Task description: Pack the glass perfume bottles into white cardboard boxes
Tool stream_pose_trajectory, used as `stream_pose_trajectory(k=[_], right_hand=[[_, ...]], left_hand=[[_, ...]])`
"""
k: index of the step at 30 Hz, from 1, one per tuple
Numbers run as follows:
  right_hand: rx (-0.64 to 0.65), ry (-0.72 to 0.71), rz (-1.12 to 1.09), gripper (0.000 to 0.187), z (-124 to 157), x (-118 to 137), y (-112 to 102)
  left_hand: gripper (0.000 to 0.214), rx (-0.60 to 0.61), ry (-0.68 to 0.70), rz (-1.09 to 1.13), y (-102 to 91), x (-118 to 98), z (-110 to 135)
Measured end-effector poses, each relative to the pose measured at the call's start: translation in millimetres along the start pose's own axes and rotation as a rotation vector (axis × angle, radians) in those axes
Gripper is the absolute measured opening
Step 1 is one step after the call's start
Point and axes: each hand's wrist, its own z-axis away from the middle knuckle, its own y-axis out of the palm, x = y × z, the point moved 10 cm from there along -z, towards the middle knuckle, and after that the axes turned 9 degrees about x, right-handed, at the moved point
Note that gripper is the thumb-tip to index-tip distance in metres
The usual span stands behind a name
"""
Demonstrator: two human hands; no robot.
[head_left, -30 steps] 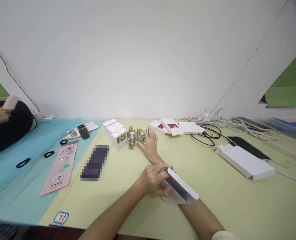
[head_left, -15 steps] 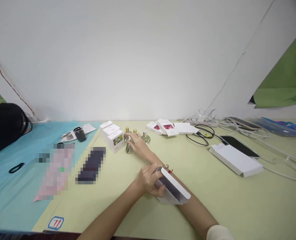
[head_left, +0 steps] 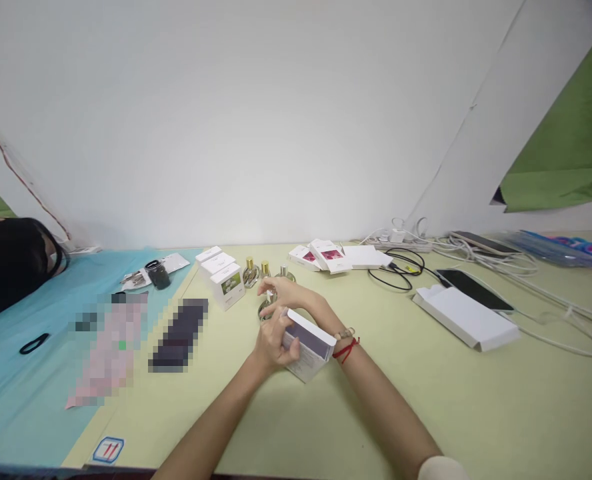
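My left hand (head_left: pixel 272 343) is closed around a small white box (head_left: pixel 309 350), whose open side shows a grey inside. Just beyond it, my right hand (head_left: pixel 291 293) grips a clear glass perfume bottle (head_left: pixel 267 307) by its upper part, above the table. Behind the right hand stand two gold-capped perfume bottles (head_left: pixel 250 273) and one silver-capped perfume bottle (head_left: pixel 285 271). To their left, several white boxes with a green flower picture (head_left: pixel 229 288) stand in a row.
White boxes with pink pictures (head_left: pixel 330 255) lie near the wall. Farther right are a black cable (head_left: pixel 401 288), a dark phone (head_left: pixel 476 291), an open white box (head_left: pixel 463 317) and white cords. On the left, a blue cloth (head_left: pixel 6 393) carries a dark jar (head_left: pixel 158 275) and a black hair tie (head_left: pixel 34 343).
My right hand has drawn a perfume bottle back from the group, toward me. My left hand has moved slightly left and up with the white box, tilting it.
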Motion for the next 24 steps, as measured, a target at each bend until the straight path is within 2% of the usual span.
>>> stream_pose_trajectory(k=[2, 4, 7, 9, 12, 15, 17, 19, 22, 24], right_hand=[[0.097, 0.025, -0.071, 0.036, 1.1, -2.9, 9.2], [0.141, 0.064, -0.087, 0.033, 2.9, -9.1, 9.3], [0.116, 0.175, -0.074, 0.028, 10.6, -29.5, -6.7], [0.110, 0.305, -0.073, 0.030, 21.1, -51.1, -17.7], [0.144, 0.516, -0.100, 0.041, 43.5, -82.0, -27.5], [0.209, 0.666, -0.137, 0.058, 68.7, -91.0, -33.4], [0.239, 0.725, -0.145, 0.065, 85.8, -79.5, -39.8], [0.231, 0.709, -0.172, 0.065, 98.9, -52.7, -48.5], [0.170, 0.410, -0.133, 0.056, 97.4, 14.7, -64.1], [0.170, 0.256, -0.047, 0.055, 92.4, 48.6, -65.5]], left_hand=[[0.019, 0.016, -0.013, -0.012, 1.2, 3.8, 0.7], [0.019, 0.029, -0.060, -0.023, 2.3, 11.4, 2.3], [0.015, -0.008, -0.193, -0.057, -2.9, 30.4, 6.8], [0.013, -0.046, -0.320, -0.115, -9.1, 46.3, 11.1], [0.016, -0.054, -0.525, -0.176, -13.8, 69.5, 17.8], [0.020, 0.012, -0.655, -0.159, -9.0, 84.4, 20.6], [0.022, 0.066, -0.701, -0.147, -4.4, 90.0, 20.8], [0.028, 0.113, -0.721, -0.140, -0.3, 93.4, 20.4], [0.035, 0.150, -0.705, -0.110, 4.1, 94.9, 19.3], [0.032, 0.179, -0.660, -0.071, 8.4, 92.3, 17.5]])
